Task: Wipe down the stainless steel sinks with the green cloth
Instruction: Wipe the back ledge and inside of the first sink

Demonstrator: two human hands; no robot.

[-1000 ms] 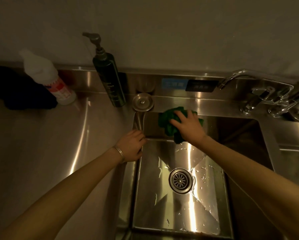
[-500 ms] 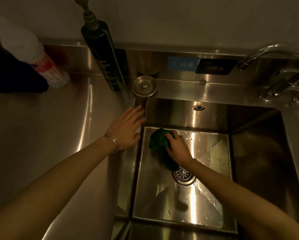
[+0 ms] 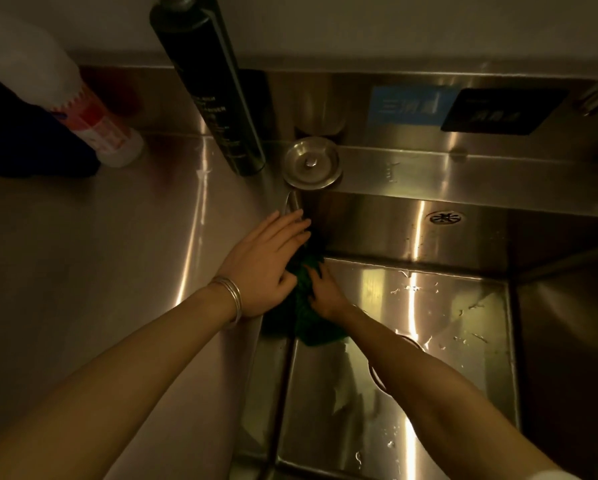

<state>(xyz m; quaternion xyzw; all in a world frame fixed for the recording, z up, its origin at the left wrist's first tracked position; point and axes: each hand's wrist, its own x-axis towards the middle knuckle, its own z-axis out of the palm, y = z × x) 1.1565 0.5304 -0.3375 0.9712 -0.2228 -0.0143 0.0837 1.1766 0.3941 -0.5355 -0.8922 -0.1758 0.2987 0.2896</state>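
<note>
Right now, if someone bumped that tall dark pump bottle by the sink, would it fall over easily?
Probably yes. The pump bottle is tall and narrow on a small base, so it looks top-heavy. It stands on smooth steel counter that may be slippery, so a low nudge might slide it instead. How full it is cannot be told.

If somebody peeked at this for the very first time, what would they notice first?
Probably the two hands meeting at the sink's back-left corner: the right hand presses the green cloth down there, and the left hand, with a shiny bracelet on its wrist, lies flat on the rim beside it. Next, the tall dark pump bottle standing behind them on the counter.
</note>
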